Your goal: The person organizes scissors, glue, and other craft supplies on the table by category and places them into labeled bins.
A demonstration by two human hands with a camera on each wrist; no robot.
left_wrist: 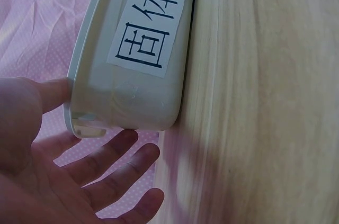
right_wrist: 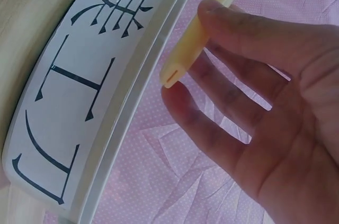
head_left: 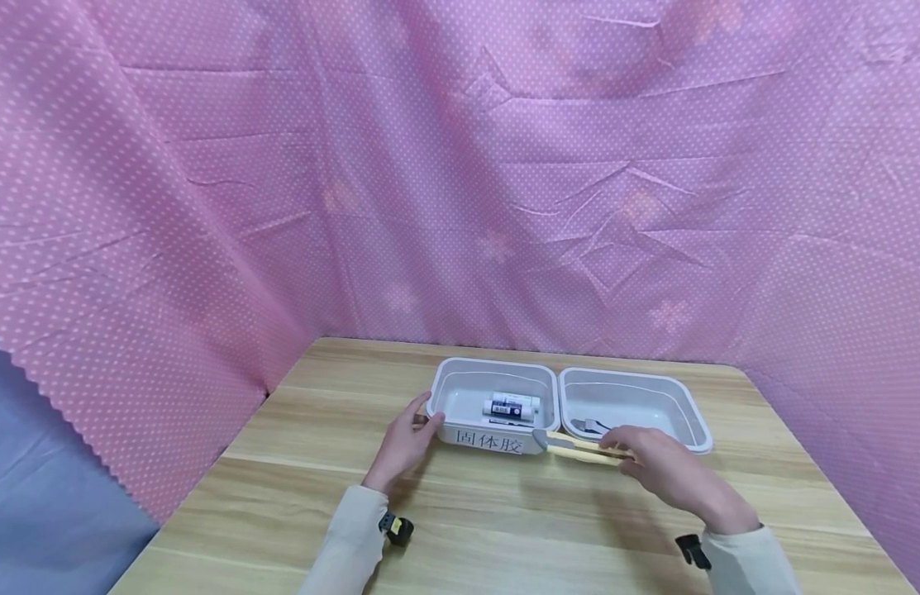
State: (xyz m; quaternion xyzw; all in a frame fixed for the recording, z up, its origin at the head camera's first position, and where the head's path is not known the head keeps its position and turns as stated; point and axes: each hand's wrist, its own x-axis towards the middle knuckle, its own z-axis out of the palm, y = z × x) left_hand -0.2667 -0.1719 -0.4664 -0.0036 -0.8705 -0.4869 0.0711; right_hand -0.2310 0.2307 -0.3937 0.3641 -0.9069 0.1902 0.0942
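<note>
At its near left corner, a white plastic box (head_left: 497,365) is pinched by my left hand (head_left: 405,440), the thumb on the rim and the other fingers spread below it. Several white glue sticks with dark labels (head_left: 510,409) lie in this box. My right hand (head_left: 664,468) grips one end of a yellow utility knife (head_left: 582,454) with a grey tip, between thumb and fingers. The knife's slotted yellow end (right_wrist: 180,65) shows in the right wrist view. Its grey tip is by the left box's near right corner, and the knife spans the second white box's (head_left: 631,376) front.
A small grey and dark item (head_left: 589,426) lies in the right box, partly hidden by the knife and hand. Both boxes carry paper labels on their fronts, and stand side by side on the wooden table (head_left: 474,521). Pink dotted cloth (head_left: 460,207) hangs behind and around.
</note>
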